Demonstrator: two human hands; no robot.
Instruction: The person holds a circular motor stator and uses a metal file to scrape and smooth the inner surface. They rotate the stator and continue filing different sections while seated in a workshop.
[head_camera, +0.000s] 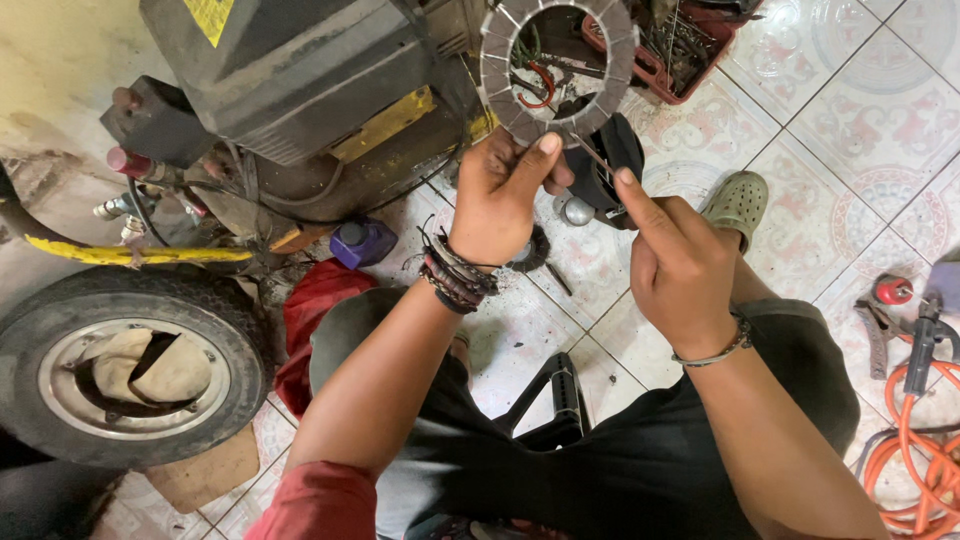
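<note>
My left hand (505, 190) holds up a grey slotted metal ring (500, 60), gripping its lower edge with thumb and fingers. My right hand (675, 265) is just to the right and lower, pinching a thin metal tool (592, 155) whose tip points at the ring's lower rim. Several cord bracelets sit on my left wrist and a thin one on my right. Through the ring's hole I see wires and a red hook shape.
A large dark machine with yellow trim (300, 80) stands at the upper left, above a tyre and wheel (120, 370). A red tray of parts (690, 50) is at the top. An orange hose (925, 440) and red-handled tools lie right. A purple bottle (362, 242) and red cloth (320, 300) lie on the tiled floor.
</note>
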